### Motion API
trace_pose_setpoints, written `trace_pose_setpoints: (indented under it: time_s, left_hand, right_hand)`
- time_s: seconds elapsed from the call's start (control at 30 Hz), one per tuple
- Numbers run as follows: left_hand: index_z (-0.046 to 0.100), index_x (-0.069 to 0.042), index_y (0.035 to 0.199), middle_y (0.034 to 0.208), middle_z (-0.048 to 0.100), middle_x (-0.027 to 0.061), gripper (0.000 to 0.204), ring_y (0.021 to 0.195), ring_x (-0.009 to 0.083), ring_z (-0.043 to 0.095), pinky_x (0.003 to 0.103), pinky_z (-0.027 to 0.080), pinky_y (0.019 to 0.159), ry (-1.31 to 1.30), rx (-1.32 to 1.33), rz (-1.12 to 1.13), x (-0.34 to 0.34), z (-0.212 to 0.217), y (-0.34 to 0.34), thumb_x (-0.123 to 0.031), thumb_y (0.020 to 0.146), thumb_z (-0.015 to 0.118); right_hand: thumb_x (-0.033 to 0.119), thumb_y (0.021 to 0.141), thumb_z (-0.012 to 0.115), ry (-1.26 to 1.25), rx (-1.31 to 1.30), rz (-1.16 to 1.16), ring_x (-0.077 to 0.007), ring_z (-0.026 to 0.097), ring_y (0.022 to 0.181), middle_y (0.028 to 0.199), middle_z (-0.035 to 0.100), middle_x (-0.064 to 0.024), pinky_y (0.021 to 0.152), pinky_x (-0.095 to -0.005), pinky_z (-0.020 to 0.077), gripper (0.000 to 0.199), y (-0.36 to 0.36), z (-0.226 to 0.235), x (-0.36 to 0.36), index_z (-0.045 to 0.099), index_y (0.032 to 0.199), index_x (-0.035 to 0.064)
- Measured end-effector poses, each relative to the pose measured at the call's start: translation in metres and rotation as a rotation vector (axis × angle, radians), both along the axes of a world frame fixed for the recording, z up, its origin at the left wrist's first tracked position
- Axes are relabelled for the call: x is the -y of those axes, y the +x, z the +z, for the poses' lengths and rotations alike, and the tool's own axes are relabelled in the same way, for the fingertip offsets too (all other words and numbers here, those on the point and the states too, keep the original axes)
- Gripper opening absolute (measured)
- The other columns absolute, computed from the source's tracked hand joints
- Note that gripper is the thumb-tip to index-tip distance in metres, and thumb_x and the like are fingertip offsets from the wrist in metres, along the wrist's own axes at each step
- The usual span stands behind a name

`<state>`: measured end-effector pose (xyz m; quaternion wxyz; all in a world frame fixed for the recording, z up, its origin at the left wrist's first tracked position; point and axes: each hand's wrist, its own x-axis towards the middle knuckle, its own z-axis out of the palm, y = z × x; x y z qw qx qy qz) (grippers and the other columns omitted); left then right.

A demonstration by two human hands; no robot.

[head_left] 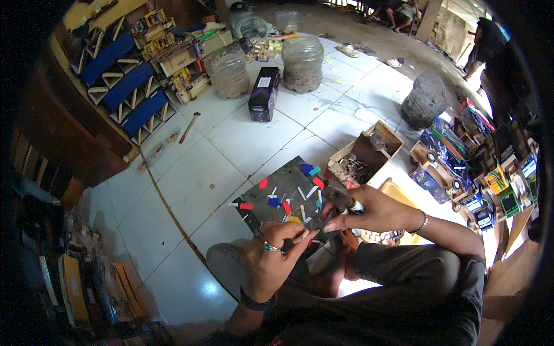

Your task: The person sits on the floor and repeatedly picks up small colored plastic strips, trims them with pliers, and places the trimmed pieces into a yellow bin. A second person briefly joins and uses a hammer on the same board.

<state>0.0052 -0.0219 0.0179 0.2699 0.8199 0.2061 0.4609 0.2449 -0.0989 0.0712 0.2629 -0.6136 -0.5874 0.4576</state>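
Glossy white tiled floor point(231, 144), daylit, with wooden shelving point(69, 144) along the left wall.

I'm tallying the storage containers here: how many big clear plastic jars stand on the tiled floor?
2 clearly. One clear jar stands left of the dark box; the other jar stands right of it. Two fainter containers farther back may be more, but are too blurred to tell.

A black box point(264, 94) and two plastic jars point(302, 62) stand on the tiled floor point(190, 173).
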Motion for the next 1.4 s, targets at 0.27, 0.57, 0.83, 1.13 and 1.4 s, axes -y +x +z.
trace_pose_setpoints:
  time_s: [0.27, 0.57, 0.83, 1.13, 1.4]
  left_hand:
    - [0.065, -0.008, 0.122, 0.102, 0.072, 0.0104, 0.047, 0.09, 0.029, 0.071, 0.039, 0.057, 0.079, -0.045, -0.269, -0.158, 0.003, -0.023, 0.014, -0.021, 0.083, 0.087]
    - [0.061, -0.005, 0.134, 0.124, 0.069, 0.0203, 0.052, 0.112, 0.0399, 0.067, 0.046, 0.054, 0.092, -0.175, -0.577, -0.271, -0.011, -0.026, 0.008, -0.032, 0.093, 0.076]
    - [0.06, -0.004, 0.135, 0.128, 0.067, 0.0212, 0.052, 0.114, 0.0401, 0.066, 0.047, 0.054, 0.094, -0.216, -0.633, -0.377, -0.015, -0.034, 0.008, -0.032, 0.093, 0.075]
    - [0.053, -0.006, 0.145, 0.145, 0.057, 0.0228, 0.066, 0.132, 0.0408, 0.056, 0.046, 0.046, 0.109, -0.35, -0.929, -0.393, -0.017, -0.051, -0.001, -0.039, 0.093, 0.075]
    - [0.051, -0.003, 0.145, 0.142, 0.057, 0.0233, 0.07, 0.131, 0.0406, 0.055, 0.047, 0.045, 0.109, -0.402, -1.029, -0.416, -0.013, -0.061, 0.005, -0.042, 0.092, 0.074]
  right_hand:
    - [0.048, 0.091, 0.077, -0.005, 0.199, 0.046, -0.0235, 0.07, 0.097, 0.101, 0.075, -0.0151, 0.089, -0.0363, 0.0534, 0.049, 0.022, -0.039, -0.012, 0.074, 0.111, 0.0033]
    - [0.042, 0.084, 0.081, 0.269, 0.632, -0.468, -0.0381, 0.072, 0.088, 0.094, 0.073, -0.0252, 0.082, -0.0473, 0.0551, 0.048, 0.153, -0.091, -0.03, 0.073, 0.111, 0.0031]
    - [0.042, 0.089, 0.078, 0.272, 0.827, -0.711, -0.0409, 0.072, 0.078, 0.086, 0.071, -0.0269, 0.073, -0.0479, 0.0533, 0.048, 0.299, -0.106, -0.016, 0.07, 0.098, -0.004]
    - [0.034, 0.098, 0.063, -0.829, 0.428, -0.197, -0.0175, 0.076, 0.092, 0.106, 0.08, -0.0031, 0.085, -0.0443, 0.0551, 0.036, 0.304, -0.17, 0.099, 0.075, 0.118, 0.0051]
    - [0.039, 0.088, 0.069, -0.807, 0.729, -0.15, -0.0278, 0.073, 0.096, 0.096, 0.078, -0.0143, 0.084, -0.0477, 0.055, 0.038, 0.233, -0.3, 0.163, 0.078, 0.098, 0.0038]
